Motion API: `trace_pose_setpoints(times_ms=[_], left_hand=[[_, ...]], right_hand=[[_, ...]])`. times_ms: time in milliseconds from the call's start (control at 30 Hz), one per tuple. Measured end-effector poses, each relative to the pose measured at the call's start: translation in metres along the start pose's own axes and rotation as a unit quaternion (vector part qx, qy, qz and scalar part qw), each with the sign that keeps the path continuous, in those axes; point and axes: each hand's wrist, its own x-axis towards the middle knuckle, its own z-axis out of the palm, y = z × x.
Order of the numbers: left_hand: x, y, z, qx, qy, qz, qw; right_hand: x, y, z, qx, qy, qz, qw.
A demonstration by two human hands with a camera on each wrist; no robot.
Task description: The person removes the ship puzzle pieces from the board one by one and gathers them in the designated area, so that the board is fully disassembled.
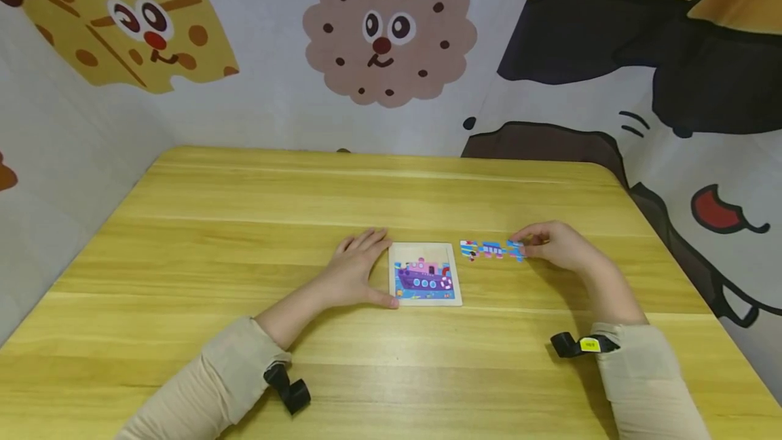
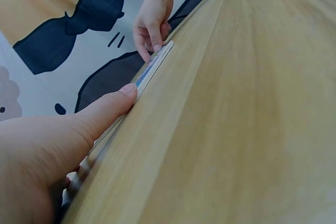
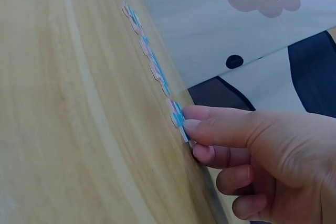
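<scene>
A small square puzzle board [image 1: 421, 250] lies on the table, filled in its lower part with a purple and pink ship picture; its upper strip is bare. My left hand [image 1: 351, 273] spreads its fingers along the board's left side, thumb at the lower left corner. To the right of the board, my right hand [image 1: 559, 246] pinches a blue puzzle piece [image 1: 515, 250] between thumb and fingers, close to the tabletop. Two more loose pieces sit between it and the board: a purple-and-blue puzzle piece [image 1: 492, 250] and a multicoloured puzzle piece [image 1: 469, 250].
The wooden table [image 1: 391, 358] extends around the board on all sides. Behind it hangs a cloth [image 1: 263, 53] printed with cartoon food figures. Each sleeve cuff carries a black strap device, such as the right wrist strap [image 1: 565, 345].
</scene>
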Motion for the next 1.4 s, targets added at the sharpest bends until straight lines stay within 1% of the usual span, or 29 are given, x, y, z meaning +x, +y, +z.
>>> trace_pose_setpoints(times_ms=[267,533,667,800,967,1100,1233,1400], left_hand=[[0.0,0.0,0.0,-0.001,0.0,0.0,1.0],[0.0,-0.001,0.0,0.002,0.003,0.001,1.0],[0.0,0.0,0.0,0.005,0.002,0.0,1.0],[0.0,0.0,0.0,0.006,0.0,-0.001,1.0],[0.0,0.0,0.0,0.004,-0.002,-0.001,1.0],[0.0,0.0,0.001,0.0,0.0,0.001,1.0],[-0.001,0.0,0.001,-0.002,0.0,0.002,1.0],[-0.001,0.001,0.001,0.001,0.0,-0.003,1.0]], right_hand=[[-0.002,0.003,-0.002,0.02,0.0,-0.004,0.9998],[-0.005,-0.006,-0.008,0.019,0.032,-0.01,0.9993],[-0.006,-0.017,-0.009,0.021,0.044,-0.031,0.9983],[-0.007,-0.032,-0.006,0.022,0.069,-0.065,0.9953],[-0.007,-0.049,0.0,0.019,0.102,-0.08,0.9914],[-0.007,-0.06,0.007,0.02,0.118,-0.095,0.9883],[-0.006,-0.073,0.016,0.032,0.121,-0.112,0.9858],[-0.008,-0.091,0.028,0.043,0.102,-0.122,0.9864]])
